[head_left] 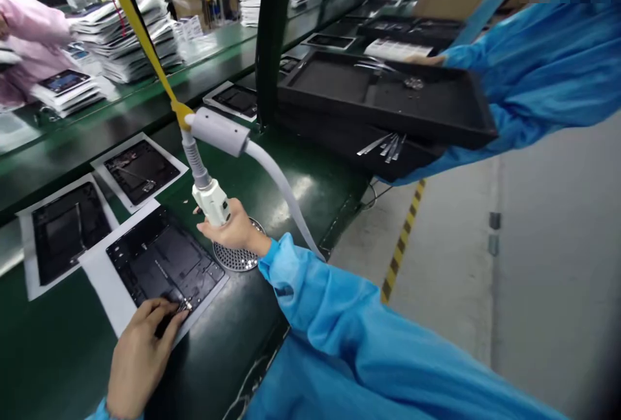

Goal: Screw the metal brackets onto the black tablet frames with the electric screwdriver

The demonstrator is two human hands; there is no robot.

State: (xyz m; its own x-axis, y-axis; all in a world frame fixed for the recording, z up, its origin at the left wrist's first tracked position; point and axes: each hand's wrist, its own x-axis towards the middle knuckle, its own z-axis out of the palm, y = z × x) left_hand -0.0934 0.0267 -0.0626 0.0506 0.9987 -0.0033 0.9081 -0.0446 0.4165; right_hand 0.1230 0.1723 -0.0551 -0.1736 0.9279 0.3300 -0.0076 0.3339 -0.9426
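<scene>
R hand grips white tool, fingers wrapped round it. L hand at near edge of blk housing, fingers curled; can't tell if pinching sm. metal part.

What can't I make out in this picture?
In the head view:
White handheld tool: lower end hidden by the bare right hand.
Small silvery part on the flat black rectangular panel: too small to identify; the bare left hand obscures whether it is gripped.
Round silvery dotted disc: partly hidden by the right hand.
Blue left sleeve: cut off by the bottom edge.
</scene>
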